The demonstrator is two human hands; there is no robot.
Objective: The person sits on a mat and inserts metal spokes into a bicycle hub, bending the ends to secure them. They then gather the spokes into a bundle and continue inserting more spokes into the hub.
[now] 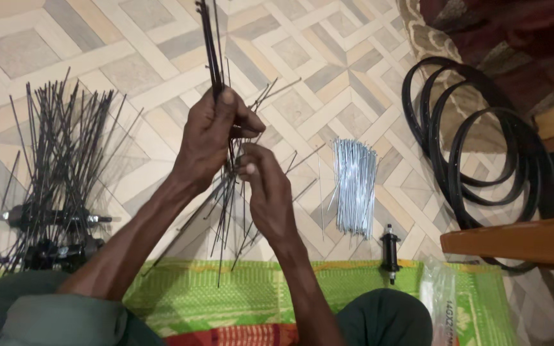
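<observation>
Black spokes (213, 57): a bundle, gripped upright in the closed left hand (209, 138) above the patterned tile floor (328, 51). Lower ends are pinched by the fingers of the right hand (265, 186). Silver spokes (355, 186): a bundle, laid on the floor to the right. Black hub (390, 251): stood beside the green mat (277, 282). Spoked hubs (52, 221): laid at left. Black rims (482, 147): stacked at right.

both bare arms reach up toward 12 o'clock. the left hand (209, 138) is higher, its grip closed tight. the right hand (265, 186) sits just below at 5 o'clock, fingertips pinched together.
</observation>
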